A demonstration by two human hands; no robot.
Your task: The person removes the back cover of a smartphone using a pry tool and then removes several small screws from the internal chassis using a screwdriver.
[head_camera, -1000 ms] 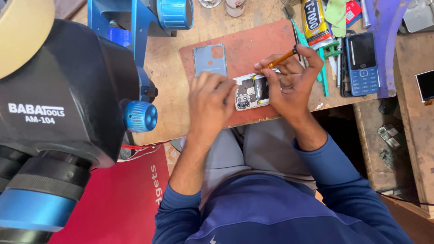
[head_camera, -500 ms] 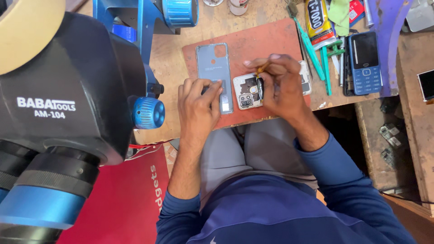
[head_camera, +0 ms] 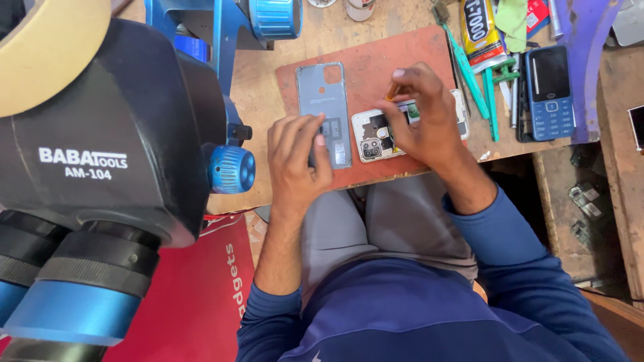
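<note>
I am sitting at a wooden bench and I am working over the reddish-brown mat (head_camera: 396,57), which I am taking as my landmark. My left hand (head_camera: 295,157) is resting on the near left part of the mat, and its fingers are pressing down on the lower end of the grey back cover (head_camera: 324,100). The cover is lying flat on the left half of the mat, with its long side pointing away from me. The hand is not closed around it; the fingers are only lying on top.

My right hand (head_camera: 422,117) is hovering over the middle of the mat, above the opened phone (head_camera: 376,137), which is lying across the mat just to the right of the cover, its camera block towards the cover. The thumb and first fingers are pinching a thin orange tool (head_camera: 392,90), and its tip is pointing down into the phone body. I cannot tell if the tip is touching.

Off the right edge of the mat, green tweezers (head_camera: 469,77) and a blue keypad phone (head_camera: 549,90) are lying. To the left of the mat, a big black microscope (head_camera: 100,134) is standing.
</note>
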